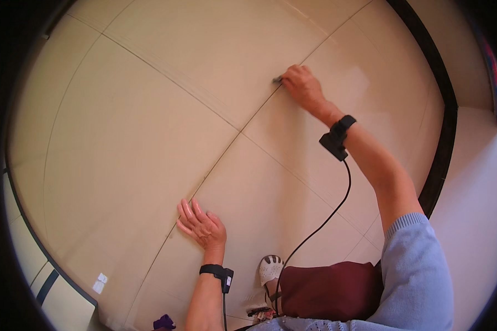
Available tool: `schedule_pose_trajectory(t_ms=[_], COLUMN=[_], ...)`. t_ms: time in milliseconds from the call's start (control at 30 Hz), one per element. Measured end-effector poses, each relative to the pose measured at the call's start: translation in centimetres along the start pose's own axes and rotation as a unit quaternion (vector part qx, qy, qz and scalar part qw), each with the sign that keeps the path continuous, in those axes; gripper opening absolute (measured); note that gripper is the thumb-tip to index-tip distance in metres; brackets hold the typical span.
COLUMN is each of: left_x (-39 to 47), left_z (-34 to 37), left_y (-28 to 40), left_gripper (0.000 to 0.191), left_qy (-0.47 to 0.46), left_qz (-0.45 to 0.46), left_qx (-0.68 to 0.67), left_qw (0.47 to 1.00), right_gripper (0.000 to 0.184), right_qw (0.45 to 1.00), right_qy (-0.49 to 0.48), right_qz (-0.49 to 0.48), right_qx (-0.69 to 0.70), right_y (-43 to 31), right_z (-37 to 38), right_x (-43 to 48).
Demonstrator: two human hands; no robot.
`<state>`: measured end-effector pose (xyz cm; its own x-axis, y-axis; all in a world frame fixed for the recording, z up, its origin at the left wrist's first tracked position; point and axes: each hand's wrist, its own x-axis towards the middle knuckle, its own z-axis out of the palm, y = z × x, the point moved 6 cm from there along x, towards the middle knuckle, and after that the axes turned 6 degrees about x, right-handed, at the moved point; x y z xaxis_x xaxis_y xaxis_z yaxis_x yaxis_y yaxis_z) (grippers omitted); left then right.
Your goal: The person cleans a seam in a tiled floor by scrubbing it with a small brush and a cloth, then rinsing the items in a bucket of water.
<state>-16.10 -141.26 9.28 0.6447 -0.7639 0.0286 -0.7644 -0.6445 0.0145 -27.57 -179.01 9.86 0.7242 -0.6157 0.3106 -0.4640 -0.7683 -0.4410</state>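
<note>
My right hand (303,87) is closed around a small dark tool (277,79), whose tip sits at a dark joint line between floor tiles. Most of the tool is hidden by the fingers, so its kind cannot be told. Lower and to the left, my left hand (202,225) rests on the beige tiled floor (149,136), fingers spread, across the same joint line, with nothing in it. Each wrist bears a black strapped device with a cable.
A dark baseboard (449,136) curves along the right wall. At lower left are white tissue or paper (100,283) and a dark purple cloth (164,322). My foot in a white sandal (271,269) stands near the bottom. A dark-edged pale surface (66,296) lies at far left.
</note>
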Motion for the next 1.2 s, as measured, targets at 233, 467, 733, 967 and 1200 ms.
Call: schedule_pose_trajectory(t_ms=[233, 467, 733, 967, 1200], left_x=[-0.1, -0.2, 0.1, 0.0, 0.0], left_z=[1.4, 1.4, 1.7, 1.6, 1.8], left_y=[0.4, -0.1, 0.4, 0.8, 0.5], left_gripper=[0.053, 0.051, 0.05, 0.05, 0.05], left_qy=[-0.005, -0.014, -0.008, -0.011, -0.011], left_qz=[0.02, 0.021, 0.038, 0.035, 0.044], left_qx=[-0.01, 0.001, 0.006, 0.019, 0.025], left_qw=[1.0, 1.0, 0.999, 0.999, 0.999], right_gripper=[0.008, 0.009, 0.008, 0.006, 0.008], right_qw=[0.977, 0.984, 0.965, 0.973, 0.971], right_qy=[-0.04, -0.052, -0.07, 0.015, -0.042], right_qz=[0.155, 0.065, 0.099, 0.117, 0.114], right_qx=[-0.139, -0.161, -0.233, -0.197, -0.207], right_y=[6.6, 5.7, 8.6, 14.3, 9.5], right_z=[-0.5, -0.2, 0.7, -4.2, -0.8], right_x=[1.0, -0.1, 0.3, 2.9, 1.5])
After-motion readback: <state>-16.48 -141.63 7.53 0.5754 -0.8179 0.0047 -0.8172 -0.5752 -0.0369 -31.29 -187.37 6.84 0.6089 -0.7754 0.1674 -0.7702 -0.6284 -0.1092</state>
